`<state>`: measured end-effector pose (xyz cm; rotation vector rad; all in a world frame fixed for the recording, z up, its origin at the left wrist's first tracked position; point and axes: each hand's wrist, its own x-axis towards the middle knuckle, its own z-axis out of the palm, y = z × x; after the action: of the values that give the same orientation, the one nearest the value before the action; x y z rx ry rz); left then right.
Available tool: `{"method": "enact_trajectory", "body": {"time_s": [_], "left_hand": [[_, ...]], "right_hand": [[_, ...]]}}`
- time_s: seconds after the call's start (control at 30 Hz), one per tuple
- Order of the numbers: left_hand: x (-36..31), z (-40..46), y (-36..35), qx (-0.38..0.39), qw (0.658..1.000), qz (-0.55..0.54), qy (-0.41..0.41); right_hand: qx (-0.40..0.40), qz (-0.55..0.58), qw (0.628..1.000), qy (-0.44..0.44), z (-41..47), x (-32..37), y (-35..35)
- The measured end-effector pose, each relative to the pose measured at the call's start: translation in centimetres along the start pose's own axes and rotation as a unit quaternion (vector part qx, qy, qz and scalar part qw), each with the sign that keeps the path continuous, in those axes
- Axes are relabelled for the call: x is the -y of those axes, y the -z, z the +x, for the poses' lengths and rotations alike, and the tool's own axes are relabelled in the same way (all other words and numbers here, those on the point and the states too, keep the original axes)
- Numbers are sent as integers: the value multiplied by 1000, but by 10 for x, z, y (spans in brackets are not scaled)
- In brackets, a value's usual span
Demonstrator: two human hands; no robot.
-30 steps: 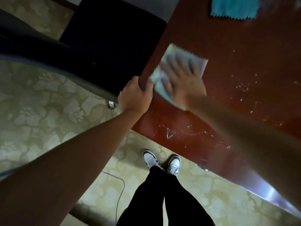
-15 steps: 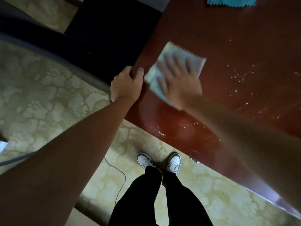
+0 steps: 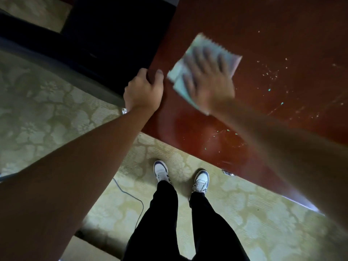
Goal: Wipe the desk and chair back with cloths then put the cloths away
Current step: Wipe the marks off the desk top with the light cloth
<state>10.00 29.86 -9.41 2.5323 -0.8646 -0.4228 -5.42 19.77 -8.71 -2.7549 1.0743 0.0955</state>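
Observation:
A dark red wooden desk [image 3: 282, 25] fills the upper right. Pale crumbs and teal specks are scattered over its right part. My right hand [image 3: 207, 80] lies flat, fingers spread, on a pale green-and-lilac cloth [image 3: 233, 59] with a zigzag edge, pressing it onto the desk near the left corner. The hand is motion-blurred. My left hand [image 3: 144, 90] grips the desk's left edge, thumb on top. A black chair [image 3: 113, 34] stands just left of the desk, its back running diagonally below the seat.
Patterned beige carpet [image 3: 47, 110] covers the floor. My legs in black trousers and white trainers [image 3: 161, 170] stand at the desk's front edge. A thin grey cable [image 3: 130, 194] lies on the carpet left of my feet. A light box corner [image 3: 84, 249] shows at the bottom.
My right hand and the cloth have slid a little to the right, away from the desk's left edge. The view has dropped, so the teal cloth at the desk's far side is out of frame.

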Motion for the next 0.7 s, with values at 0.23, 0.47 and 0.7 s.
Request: {"method": "enact_trajectory", "body": {"time_s": [0.23, 0.47, 0.7], "left_hand": [[-5, -4, 3, 28, 999, 18, -13], [-5, -4, 2, 33, 998, 30, -41], [-6, -3, -5, -1, 995, 67, -69]], "right_hand": [[4, -13, 1000, 23, -71, 57, -17], [35, -16, 999, -22, -3, 6, 4], [-11, -7, 998, -69, -31, 19, -3]]}}
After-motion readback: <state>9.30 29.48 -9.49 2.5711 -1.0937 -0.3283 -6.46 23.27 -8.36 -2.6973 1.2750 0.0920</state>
